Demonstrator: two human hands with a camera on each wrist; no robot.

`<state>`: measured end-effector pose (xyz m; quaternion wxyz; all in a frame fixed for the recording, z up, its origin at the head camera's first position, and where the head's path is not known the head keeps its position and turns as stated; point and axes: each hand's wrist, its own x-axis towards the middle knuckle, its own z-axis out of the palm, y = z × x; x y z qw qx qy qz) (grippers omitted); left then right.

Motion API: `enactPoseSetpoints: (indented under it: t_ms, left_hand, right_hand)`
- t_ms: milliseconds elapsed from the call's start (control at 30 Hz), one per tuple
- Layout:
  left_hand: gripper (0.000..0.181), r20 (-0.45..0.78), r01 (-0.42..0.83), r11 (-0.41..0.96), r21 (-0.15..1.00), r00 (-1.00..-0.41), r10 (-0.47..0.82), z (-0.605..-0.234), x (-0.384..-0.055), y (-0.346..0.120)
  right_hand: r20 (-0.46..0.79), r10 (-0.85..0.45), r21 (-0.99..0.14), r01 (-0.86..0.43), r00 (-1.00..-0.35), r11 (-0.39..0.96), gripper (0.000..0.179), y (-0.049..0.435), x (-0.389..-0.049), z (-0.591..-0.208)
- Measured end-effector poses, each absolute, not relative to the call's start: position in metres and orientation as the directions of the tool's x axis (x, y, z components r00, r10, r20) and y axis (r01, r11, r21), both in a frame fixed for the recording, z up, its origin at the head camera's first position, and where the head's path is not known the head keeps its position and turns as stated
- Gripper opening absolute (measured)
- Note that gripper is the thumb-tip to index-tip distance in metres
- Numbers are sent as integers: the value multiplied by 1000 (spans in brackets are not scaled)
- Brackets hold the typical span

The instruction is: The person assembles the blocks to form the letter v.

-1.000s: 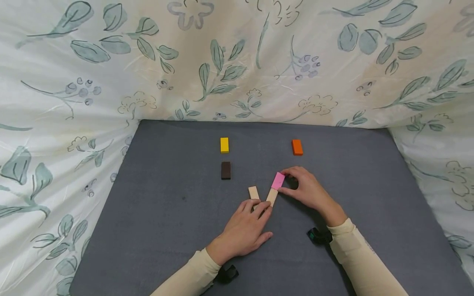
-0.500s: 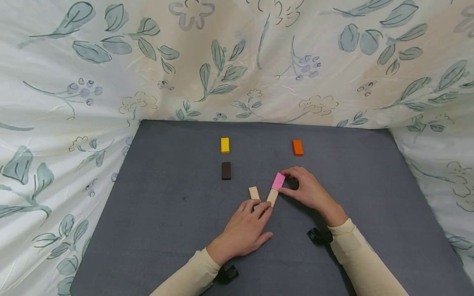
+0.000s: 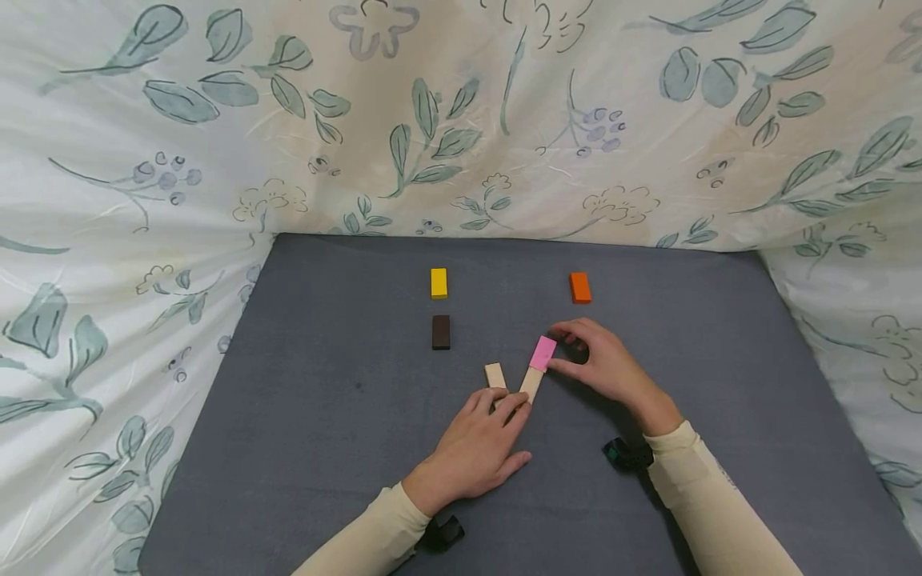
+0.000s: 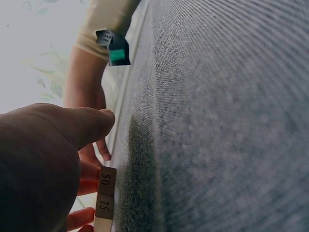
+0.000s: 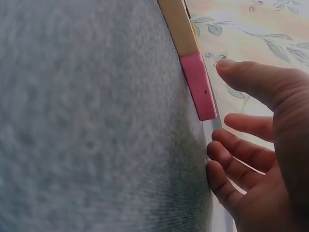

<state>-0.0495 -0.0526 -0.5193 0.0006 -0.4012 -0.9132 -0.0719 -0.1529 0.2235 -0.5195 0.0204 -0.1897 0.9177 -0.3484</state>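
Observation:
A pink block (image 3: 543,353) lies end to end with a plain wooden block (image 3: 531,383), forming a slanted line. Another plain wooden block (image 3: 495,375) stands out beyond the fingers of my left hand (image 3: 475,448), which rests on the near ends of the plain blocks and partly hides them. In the left wrist view, blocks printed 50 (image 4: 106,181) and 75 (image 4: 104,206) sit under those fingers. My right hand (image 3: 608,364) is just right of the pink block, fingers parted and holding nothing; the right wrist view has a gap between thumb and pink block (image 5: 199,87).
Farther back on the grey cloth-covered table (image 3: 324,416) lie a yellow block (image 3: 438,283), a dark brown block (image 3: 441,332) and an orange block (image 3: 579,288). A leaf-patterned curtain (image 3: 461,120) borders the table at the back and sides.
My right hand has let go of the pink block and drawn slightly to the right, its fingers spreading. The left hand and the blocks have stayed in place.

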Motion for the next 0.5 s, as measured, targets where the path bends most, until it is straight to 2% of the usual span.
enactPoseSetpoints:
  t_ms: [267,500]
  left_hand:
    - [68,52,732,668,130,-678,733,-518,-50,-53]
    - [68,60,736,665,125,-675,735,-518,-50,-53]
  right_hand:
    - [147,-360,-665,-362,-921,653,64,236,-164,-515]
    - [145,-325,-657,-336,-935,675,67,249,-173,-510]
